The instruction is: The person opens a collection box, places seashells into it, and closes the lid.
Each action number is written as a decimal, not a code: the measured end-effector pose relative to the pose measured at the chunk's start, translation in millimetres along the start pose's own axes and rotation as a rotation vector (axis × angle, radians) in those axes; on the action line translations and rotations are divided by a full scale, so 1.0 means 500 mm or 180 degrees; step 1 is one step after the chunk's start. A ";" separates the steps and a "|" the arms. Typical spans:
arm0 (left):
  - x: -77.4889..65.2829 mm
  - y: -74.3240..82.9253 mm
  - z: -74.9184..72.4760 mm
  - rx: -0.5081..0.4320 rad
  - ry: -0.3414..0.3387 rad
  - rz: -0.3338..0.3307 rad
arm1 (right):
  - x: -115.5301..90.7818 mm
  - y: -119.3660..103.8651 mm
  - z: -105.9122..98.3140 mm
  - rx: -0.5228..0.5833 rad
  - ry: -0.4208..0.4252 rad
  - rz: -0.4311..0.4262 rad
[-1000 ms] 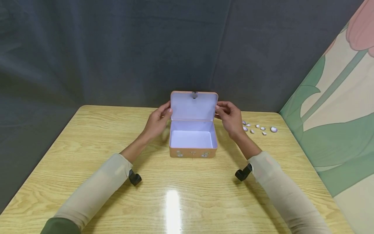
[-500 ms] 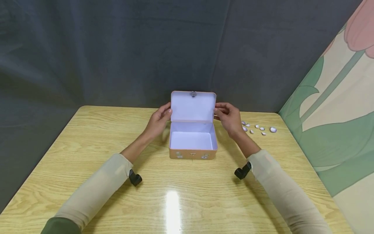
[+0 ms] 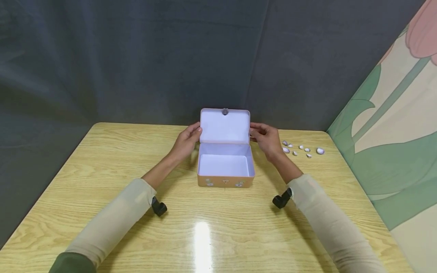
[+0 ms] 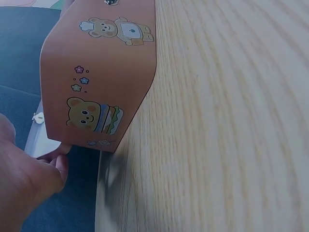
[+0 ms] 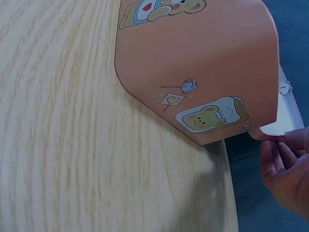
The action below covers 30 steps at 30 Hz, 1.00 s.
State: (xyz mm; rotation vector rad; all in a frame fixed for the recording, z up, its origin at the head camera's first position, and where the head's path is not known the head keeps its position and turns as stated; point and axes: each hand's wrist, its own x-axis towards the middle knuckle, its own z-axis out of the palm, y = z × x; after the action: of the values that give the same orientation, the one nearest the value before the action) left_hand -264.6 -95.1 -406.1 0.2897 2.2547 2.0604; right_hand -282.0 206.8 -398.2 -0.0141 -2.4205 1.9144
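And here on the table [image 3: 123,151], near its far edge and about midway across, the box [image 3: 216,183] sits flat, eased a touch closer over the past second; its long axis runs left to right, its decorated front faces the near side. Now the lid [image 3: 225,129], and it has tipped farther back, rising at the rear and leaning away, which by my reading leaves the box just about fully opened up! Left hand [image 3: 185,143] pinches the lid's left edge, right hand [image 3: 268,142] pinches the opposite edge, thumb against fingers. And beyond it, off to the right, the scattered shells [image 3: 301,147], untouched.
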 end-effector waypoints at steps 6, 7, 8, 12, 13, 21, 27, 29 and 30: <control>-0.002 -0.004 -0.005 0.0112 -0.0041 -0.0093 | 0.000 0.006 0.007 -0.0080 -0.0004 0.0086; -0.002 -0.005 -0.006 0.0120 -0.0053 -0.0103 | 0.000 0.007 0.007 -0.0086 -0.0005 0.0108; -0.002 -0.006 -0.006 0.0112 -0.0068 -0.0111 | 0.000 0.008 0.007 -0.0096 -0.0011 0.0130; -0.001 -0.009 -0.006 0.0004 -0.0101 -0.0166 | 0.000 0.012 0.005 -0.0116 -0.0057 0.0223; -0.001 -0.009 -0.006 -0.0026 -0.0118 -0.0186 | 0.000 0.013 0.005 -0.0122 -0.0075 0.0241; -0.004 -0.010 -0.008 -0.0009 -0.0171 -0.0313 | 0.001 0.023 0.008 -0.0123 -0.0154 0.0361; -0.007 -0.013 -0.005 0.0018 -0.0117 -0.0413 | -0.004 0.029 0.005 -0.0181 -0.0195 0.0421; -0.008 -0.013 -0.004 -0.0014 -0.0105 -0.0427 | -0.006 0.031 0.003 -0.0178 -0.0187 0.0423; -0.009 -0.014 -0.004 -0.0042 -0.0094 -0.0436 | -0.008 0.031 0.001 -0.0172 -0.0180 0.0418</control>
State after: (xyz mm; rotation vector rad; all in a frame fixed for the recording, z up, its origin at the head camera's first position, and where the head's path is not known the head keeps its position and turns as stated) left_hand -261.2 -98.3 -413.1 0.1590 2.1777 1.9884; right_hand -278.6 209.7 -413.7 -0.1260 -2.5680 1.9255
